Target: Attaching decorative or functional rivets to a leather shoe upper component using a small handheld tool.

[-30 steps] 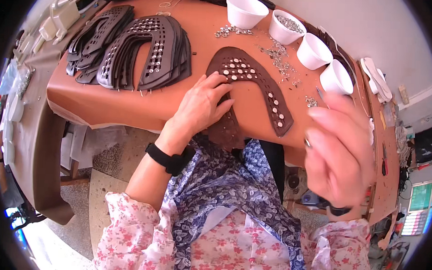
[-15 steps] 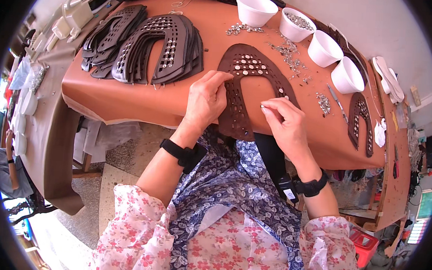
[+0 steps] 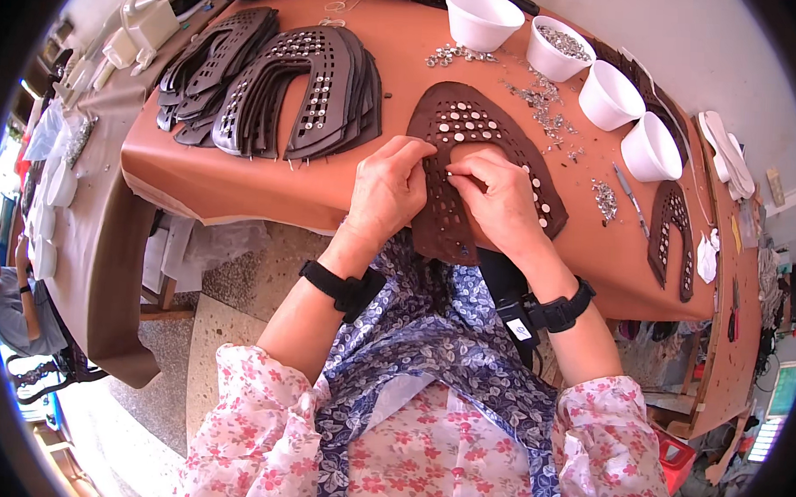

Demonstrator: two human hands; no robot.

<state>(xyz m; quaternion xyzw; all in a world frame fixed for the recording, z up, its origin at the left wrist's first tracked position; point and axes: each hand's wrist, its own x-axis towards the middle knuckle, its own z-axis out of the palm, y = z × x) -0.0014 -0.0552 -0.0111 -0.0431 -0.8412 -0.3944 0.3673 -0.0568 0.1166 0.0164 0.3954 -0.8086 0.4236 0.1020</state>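
Observation:
A dark brown U-shaped piece of perforated leather (image 3: 445, 222), looking like a shoe upper, lies at the table's front edge, its near end hanging over. Round light studs (image 3: 467, 116) fill several slots across its top and down its right arm. Thumb and fingers of my left hand (image 3: 388, 188) are closed on the outer edge of its left arm. My right hand (image 3: 500, 198) reaches across the cut-out, pinching a small light-coloured stud against the left arm's slots. The fingers partly hide that stud.
Dark stacked uppers (image 3: 319, 125) stand at left. White bowls (image 3: 611, 96) line the back right, one holding metal fasteners (image 3: 562, 41). Loose metal bits (image 3: 546, 108) are scattered before them. A pen (image 3: 631, 201) and a smaller perforated piece (image 3: 669, 243) lie at right. Another person (image 3: 27, 308) sits far left.
My right hand has moved left from beside the right arm to the left arm of the leather piece, carrying the small stud. My left hand keeps its hold on the edge.

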